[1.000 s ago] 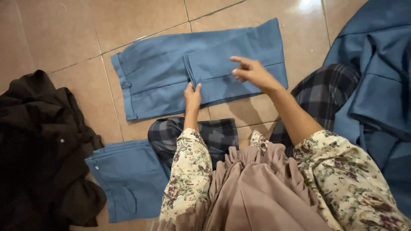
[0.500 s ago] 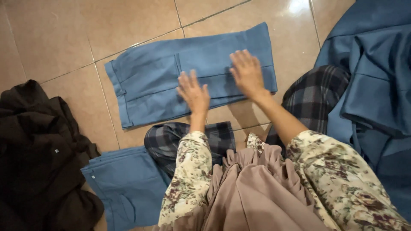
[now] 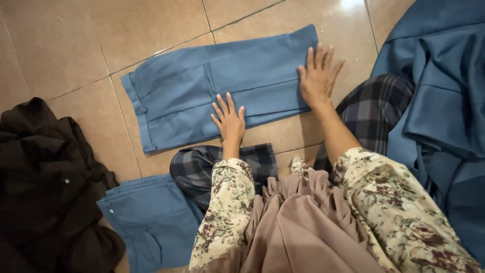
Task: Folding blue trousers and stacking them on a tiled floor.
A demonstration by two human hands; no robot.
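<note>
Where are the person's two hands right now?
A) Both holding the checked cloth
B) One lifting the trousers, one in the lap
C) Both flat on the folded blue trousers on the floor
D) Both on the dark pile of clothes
C: the left hand and right hand lie palm-down, fingers spread, on the blue trousers.

Tan tiled floor; on it folded blue trousers, dark brown clothes heap left, folded blue garment near it, blue fabric pile right.

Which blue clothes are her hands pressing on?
The blue trousers spread flat on the tiled floor, under the left hand and right hand. The folded blue piece and blue heap lie untouched.
</note>
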